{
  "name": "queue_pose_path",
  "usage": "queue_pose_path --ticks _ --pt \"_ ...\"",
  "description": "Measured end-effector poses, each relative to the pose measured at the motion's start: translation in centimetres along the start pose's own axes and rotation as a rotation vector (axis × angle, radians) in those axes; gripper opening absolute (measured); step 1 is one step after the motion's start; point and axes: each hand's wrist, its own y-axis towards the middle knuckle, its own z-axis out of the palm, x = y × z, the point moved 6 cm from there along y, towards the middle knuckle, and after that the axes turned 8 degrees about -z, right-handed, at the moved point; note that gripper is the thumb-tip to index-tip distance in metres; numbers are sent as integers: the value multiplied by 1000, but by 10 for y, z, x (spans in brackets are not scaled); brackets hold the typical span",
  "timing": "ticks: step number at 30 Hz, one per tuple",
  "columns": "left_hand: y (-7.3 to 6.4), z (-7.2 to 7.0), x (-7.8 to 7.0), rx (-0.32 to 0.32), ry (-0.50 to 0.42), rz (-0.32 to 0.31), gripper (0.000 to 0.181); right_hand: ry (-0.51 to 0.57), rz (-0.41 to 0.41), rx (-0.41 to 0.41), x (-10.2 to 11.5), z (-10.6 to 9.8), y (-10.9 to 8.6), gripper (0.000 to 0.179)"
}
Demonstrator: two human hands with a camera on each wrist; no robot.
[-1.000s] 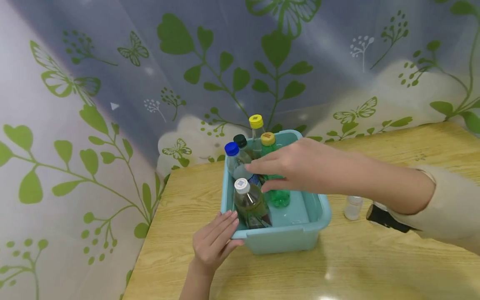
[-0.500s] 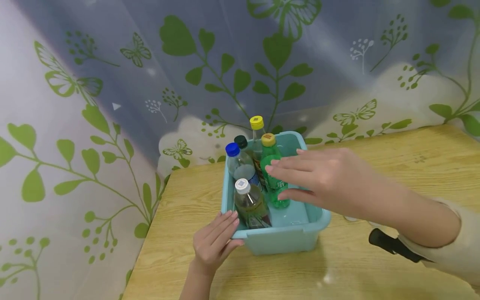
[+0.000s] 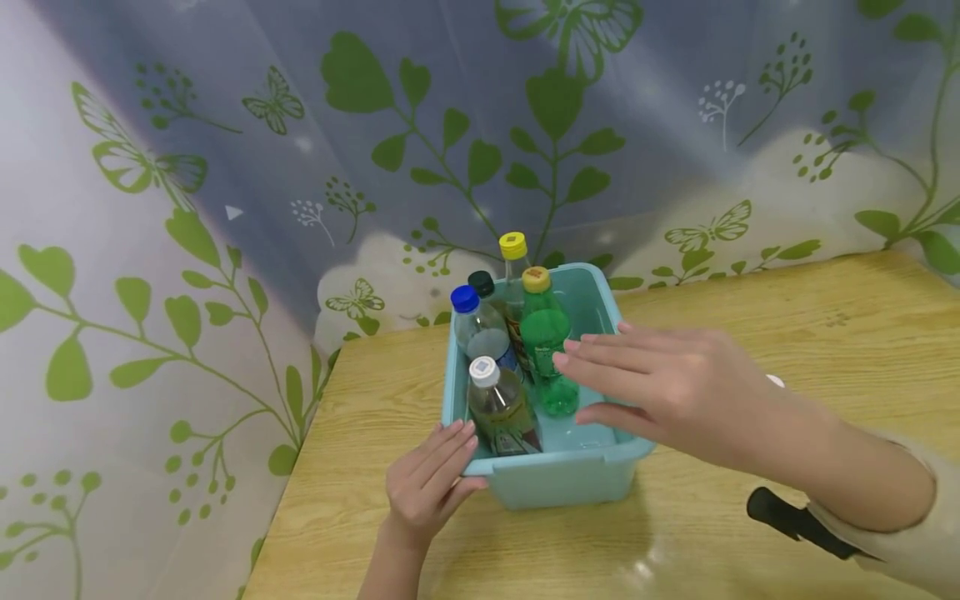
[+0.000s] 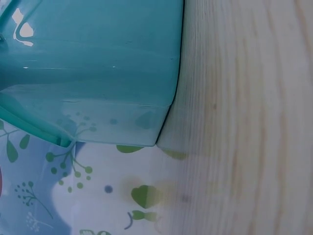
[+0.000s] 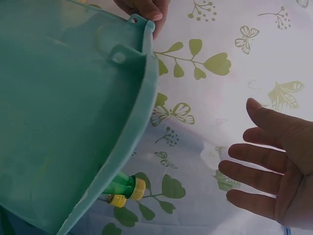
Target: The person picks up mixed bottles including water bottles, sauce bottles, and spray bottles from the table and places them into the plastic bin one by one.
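A light blue plastic bin [image 3: 562,483] holds several upright bottles. Its front left corner rim is gripped by my left hand [image 3: 427,483], fingers over the edge and thumb outside. My right hand [image 3: 667,387] is held over the bin's right rim with straight fingers and nothing in it, as the right wrist view also shows. Its fingertips overlap the green bottle [image 3: 546,333] in the head view. A white-capped bottle of dark liquid [image 3: 504,412] stands nearest my left hand. Behind it are a blue-capped bottle [image 3: 480,329], a dark-capped bottle [image 3: 482,283] and a yellow-capped bottle [image 3: 515,258].
The bin stands on a wood-grain table [image 3: 345,417]. A patterned curtain [image 3: 420,158] hangs behind and at the left. A small white object [image 3: 775,381] shows just behind my right wrist. A black strap piece [image 3: 795,521] sticks out at the right sleeve.
My right hand has drawn back to the right from above the bottles, uncovering the green bottle. The left hand has stayed on the rim.
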Motion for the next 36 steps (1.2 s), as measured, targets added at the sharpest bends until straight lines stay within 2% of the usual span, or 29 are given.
queue_pose_path --ticks 13,22,36 --pt "1 -1 -1 -2 11 2 39 -2 26 -15 -13 6 -27 47" --pt "1 -1 0 8 7 8 39 -11 103 75 -25 6 -54 52" --pt "1 0 0 6 2 5 39 -112 155 69 -42 4 -91 54"
